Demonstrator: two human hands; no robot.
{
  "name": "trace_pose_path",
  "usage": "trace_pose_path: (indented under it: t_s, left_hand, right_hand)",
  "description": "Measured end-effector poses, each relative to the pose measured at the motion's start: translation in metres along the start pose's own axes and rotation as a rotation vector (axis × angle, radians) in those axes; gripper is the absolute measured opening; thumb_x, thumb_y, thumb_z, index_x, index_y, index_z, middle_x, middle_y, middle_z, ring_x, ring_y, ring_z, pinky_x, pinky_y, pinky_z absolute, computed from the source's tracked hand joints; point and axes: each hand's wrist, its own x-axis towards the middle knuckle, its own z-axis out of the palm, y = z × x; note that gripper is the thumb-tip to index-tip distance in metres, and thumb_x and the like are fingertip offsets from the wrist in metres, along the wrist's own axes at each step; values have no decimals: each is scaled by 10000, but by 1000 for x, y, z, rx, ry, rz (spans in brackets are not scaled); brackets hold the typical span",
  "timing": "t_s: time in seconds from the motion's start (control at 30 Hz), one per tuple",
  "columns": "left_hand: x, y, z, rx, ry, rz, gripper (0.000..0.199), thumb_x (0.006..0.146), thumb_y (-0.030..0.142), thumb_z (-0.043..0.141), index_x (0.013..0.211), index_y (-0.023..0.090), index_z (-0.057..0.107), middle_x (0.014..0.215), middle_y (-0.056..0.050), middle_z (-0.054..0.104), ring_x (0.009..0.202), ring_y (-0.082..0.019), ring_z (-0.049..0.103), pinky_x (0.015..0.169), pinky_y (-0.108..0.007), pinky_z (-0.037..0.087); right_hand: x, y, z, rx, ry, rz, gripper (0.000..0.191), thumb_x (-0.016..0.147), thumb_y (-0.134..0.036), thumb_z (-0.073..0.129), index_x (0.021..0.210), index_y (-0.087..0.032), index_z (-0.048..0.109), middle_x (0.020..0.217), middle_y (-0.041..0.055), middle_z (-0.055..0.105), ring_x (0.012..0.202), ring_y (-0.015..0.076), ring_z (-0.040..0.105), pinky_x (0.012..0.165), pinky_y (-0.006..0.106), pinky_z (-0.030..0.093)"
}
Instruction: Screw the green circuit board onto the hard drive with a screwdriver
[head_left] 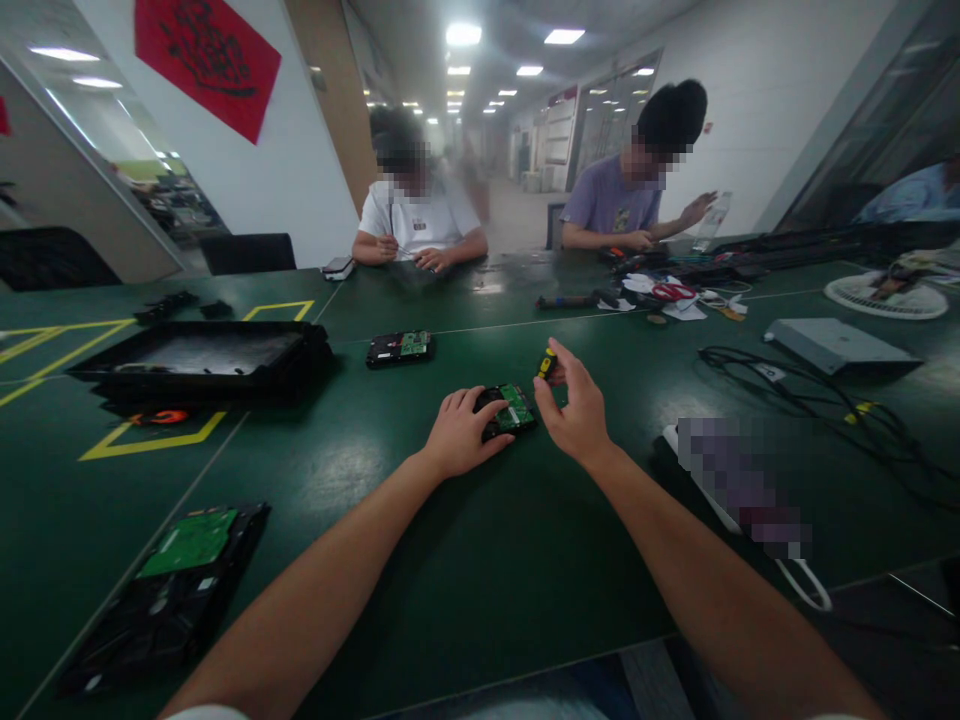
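A black hard drive with a green circuit board [516, 407] lies on the green table [450, 560] in front of me. My left hand [465, 430] grips its left side, with the thumb across the top and the fingers at the far edge. Just right of the drive, my right hand [576, 408] is raised, its fingers closed round a small yellow and black screwdriver [547, 362]. The tool's handle shows between thumb and fingers; its tip cannot be made out.
A second drive [400, 348] lies farther back, a larger one [172, 580] at the near left. Black trays [202, 355] stand left. Cables [817, 390], a grey box [840, 345] and a blurred pouch [735, 480] are right. Two people sit across the table.
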Motion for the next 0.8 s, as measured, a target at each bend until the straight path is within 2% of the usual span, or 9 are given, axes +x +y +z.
trace_pose_path:
  t_s: [0.17, 0.37, 0.5, 0.67, 0.8]
  left_hand:
    - [0, -1, 1, -2, 2, 11, 631, 929, 649, 606, 1462, 312, 593, 1552, -143, 453, 1387, -391, 429, 1131, -597, 365]
    - [1, -1, 1, 5, 3, 7, 628, 925, 647, 612, 1457, 313, 600, 1545, -146, 456, 1385, -395, 430, 1127, -594, 370]
    - [1, -1, 1, -1, 5, 0, 629, 925, 655, 607, 1461, 327, 595, 1543, -136, 459, 1382, -393, 432, 1125, -595, 372]
    - [1, -1, 0, 3, 2, 2, 633, 922, 654, 612, 1462, 324, 595, 1532, -141, 466, 1380, -395, 434, 1122, -593, 375]
    - [1, -1, 0, 3, 1, 5, 630, 927, 659, 599, 1458, 321, 600, 1537, -145, 461, 1380, -396, 434, 1121, -596, 375]
  right_hand:
    - [-2, 4, 3, 78, -33, 18, 631, 1031, -347, 556, 1617, -317, 324, 1302, 93, 682, 1014, 240, 719, 942, 480, 624]
    - [-1, 3, 3, 41, -10, 1, 605, 999, -381, 627, 1566, -339, 420, 1241, 90, 681, 936, 243, 705, 869, 477, 648]
    - [-1, 2, 3, 68, -23, -5, 629, 1014, -315, 581, 1601, -324, 356, 1303, 106, 651, 972, 240, 710, 909, 477, 639]
    - [0, 3, 3, 11, 10, -11, 634, 970, -352, 651, 1555, -318, 409, 1247, 109, 627, 900, 248, 684, 807, 480, 651]
    - [1, 2, 2, 12, 9, -30, 611, 983, -302, 615, 1556, -299, 403, 1252, 112, 624, 931, 244, 684, 870, 486, 639]
